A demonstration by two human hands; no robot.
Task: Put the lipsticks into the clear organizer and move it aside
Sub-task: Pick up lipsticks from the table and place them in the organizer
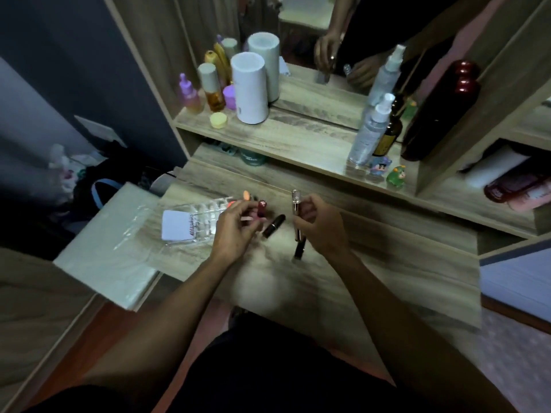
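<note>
The clear organizer (202, 222) lies on the wooden desk, left of my hands, with a white label card against its left side. My left hand (235, 228) grips a dark red lipstick (261, 207) and a pale pink stick just right of the organizer. An orange-tipped lipstick (246, 194) stands at the organizer's far right edge. A black lipstick (273, 225) lies on the desk between my hands. My right hand (320, 225) holds a slim clear-capped lipstick tube (296, 204) upright. A black tube (299, 248) lies under that hand.
A plastic-wrapped white box (104, 248) sits left of the desk. The upper shelf (283, 138) carries bottles, a white cylinder (250, 87), a spray bottle (369, 129), a dark red bottle (438, 114) and small figurines (395, 177). A mirror stands behind.
</note>
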